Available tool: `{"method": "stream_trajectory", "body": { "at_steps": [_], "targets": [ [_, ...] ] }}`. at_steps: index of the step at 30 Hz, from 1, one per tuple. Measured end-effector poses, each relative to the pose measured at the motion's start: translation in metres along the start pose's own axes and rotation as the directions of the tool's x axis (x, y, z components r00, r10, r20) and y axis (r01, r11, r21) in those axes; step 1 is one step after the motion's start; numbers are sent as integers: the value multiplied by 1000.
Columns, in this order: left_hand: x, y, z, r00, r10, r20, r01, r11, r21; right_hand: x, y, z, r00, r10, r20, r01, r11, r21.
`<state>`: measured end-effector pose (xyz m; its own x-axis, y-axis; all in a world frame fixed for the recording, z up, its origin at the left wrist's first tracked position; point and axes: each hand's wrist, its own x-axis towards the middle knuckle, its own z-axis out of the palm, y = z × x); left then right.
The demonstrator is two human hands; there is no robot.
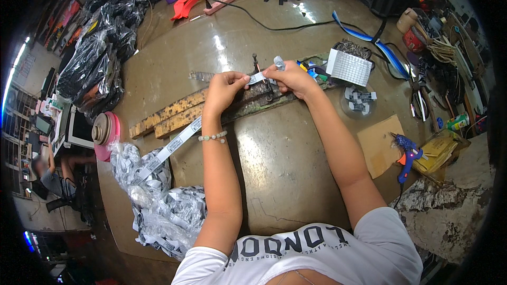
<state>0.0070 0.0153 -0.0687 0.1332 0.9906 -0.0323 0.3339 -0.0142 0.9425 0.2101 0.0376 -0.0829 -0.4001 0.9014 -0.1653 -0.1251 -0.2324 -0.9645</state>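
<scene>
A white strip of printed labels (177, 145) runs up from a heap of labels (169, 206) at the left and passes behind my left forearm. My left hand (226, 91) pinches its far part between thumb and fingers. Close by on the right, my right hand (293, 78) is closed on the same strip, and a short curled piece of label (279, 63) sticks up beside its fingers. Between the hands stands a small dark metal fixture (255, 62) on worn yellow-and-black wooden boards (179, 111). The hands partly hide where strip and fixture meet.
Right of my hands are a gridded white box (348, 67), a clear round dish with label pieces (358, 103), cardboard (381, 145) and a blue glue gun (407, 153). Plastic-wrapped black bundles (95, 53) lie far left. A black cable (274, 29) crosses the table. A person (50, 174) sits beyond it.
</scene>
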Motion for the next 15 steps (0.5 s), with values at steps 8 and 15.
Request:
{"method": "stream_trajectory", "body": {
  "at_steps": [8, 15],
  "targets": [
    [-6, 10, -6, 996, 13, -90, -6, 997, 82, -1, -5, -14, 907, -351, -232, 112, 732, -673],
    [-26, 57, 0, 965, 198, -171, -169, 971, 169, -38, -59, 7, 973, -211, -94, 189, 962, -199]
  ]
}}
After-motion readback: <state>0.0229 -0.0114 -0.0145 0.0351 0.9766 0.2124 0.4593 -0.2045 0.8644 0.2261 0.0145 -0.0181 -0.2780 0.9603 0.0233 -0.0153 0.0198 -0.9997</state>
